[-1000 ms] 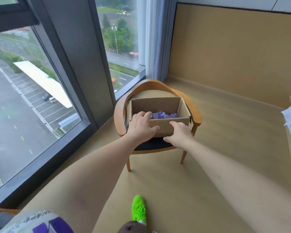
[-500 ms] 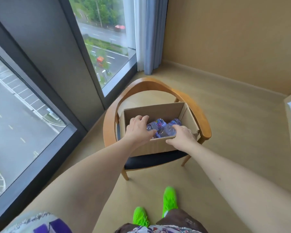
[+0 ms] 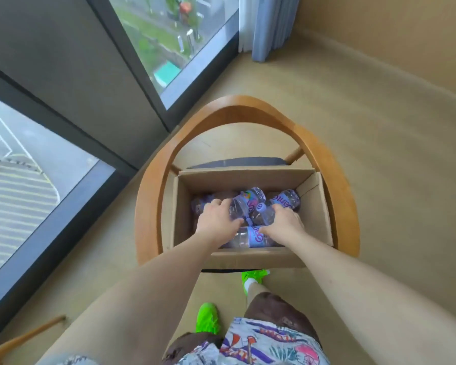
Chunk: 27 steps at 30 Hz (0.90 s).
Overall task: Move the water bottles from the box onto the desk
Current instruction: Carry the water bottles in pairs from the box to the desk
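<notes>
Several risks noted, ordered from the biggest item down. Chair (image 3: 153,206): curved wooden armrest ring encloses the seat; forearms pass over its front edge, so a sideways lift could knock an elbow on the ring and jolt the load. Box (image 3: 319,206): open cardboard, sitting on the chair seat, near wall under both wrists; likely light once emptied, so a hasty pull could drag or tip it off the seat. Desk not in view, so the carry path cannot be judged. Water bottles (image 3: 250,238): all in the box, lying jumbled, some crossing one another; clear smooth plastic, probably slippery, and lifting one may roll its neighbours. Left hand (image 3: 216,219): fingers curled over a tilted bottle (image 3: 245,204), grip looks partial. Right hand (image 3: 284,222): fingers wrapped on another bottle's (image 3: 266,216) neck end; whether fully clamped, cannot tell.
</notes>
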Available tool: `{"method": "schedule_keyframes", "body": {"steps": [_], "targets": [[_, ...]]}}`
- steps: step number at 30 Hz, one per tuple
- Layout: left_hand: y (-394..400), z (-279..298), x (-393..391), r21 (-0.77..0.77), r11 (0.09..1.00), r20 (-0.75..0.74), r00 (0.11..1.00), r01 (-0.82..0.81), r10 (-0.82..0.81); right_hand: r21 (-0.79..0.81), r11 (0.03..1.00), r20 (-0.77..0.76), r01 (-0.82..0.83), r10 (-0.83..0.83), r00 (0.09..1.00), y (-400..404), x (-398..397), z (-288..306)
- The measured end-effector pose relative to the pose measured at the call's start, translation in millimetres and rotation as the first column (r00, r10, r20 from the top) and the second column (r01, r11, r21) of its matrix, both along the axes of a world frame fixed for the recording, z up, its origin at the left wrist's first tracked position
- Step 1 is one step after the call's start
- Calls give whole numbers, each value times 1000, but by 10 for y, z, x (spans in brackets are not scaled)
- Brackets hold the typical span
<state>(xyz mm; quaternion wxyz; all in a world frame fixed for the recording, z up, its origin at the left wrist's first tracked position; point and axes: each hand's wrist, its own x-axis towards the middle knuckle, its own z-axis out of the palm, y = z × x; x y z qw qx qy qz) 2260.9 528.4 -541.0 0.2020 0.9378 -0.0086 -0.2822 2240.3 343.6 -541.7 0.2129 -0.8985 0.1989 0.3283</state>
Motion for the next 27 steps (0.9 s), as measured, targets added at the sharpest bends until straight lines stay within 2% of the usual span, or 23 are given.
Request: {"method": "schedule_keyframes", "body": {"steps": [8,12,15,22,24,27], "targets": [[-366,-657,286,177,984,-71,997,-13,26,24,996,-114,-85,87,990,-206,339,-680],[-328,-945,389,264,964,-196,980,9,45,-9,988,-114,-152,150,982,-228,319,-926],[-234,-1127,420,211,977,-294,951,-37,100,-16,982,-145,-186,182,973,-268,300,-1060],[-182,-1179,439,132,986,-279,950,-103,137,-30,981,-117,-194,189,975,-305,295,-1172],[-178,-1102,412,106,986,-248,957,-130,153,-20,985,-119,-169,166,979,-301,306,-1143],[-223,-965,321,60,982,-115,976,-177,183,-5,991,-112,-132,131,985,-327,305,-1096]]}}
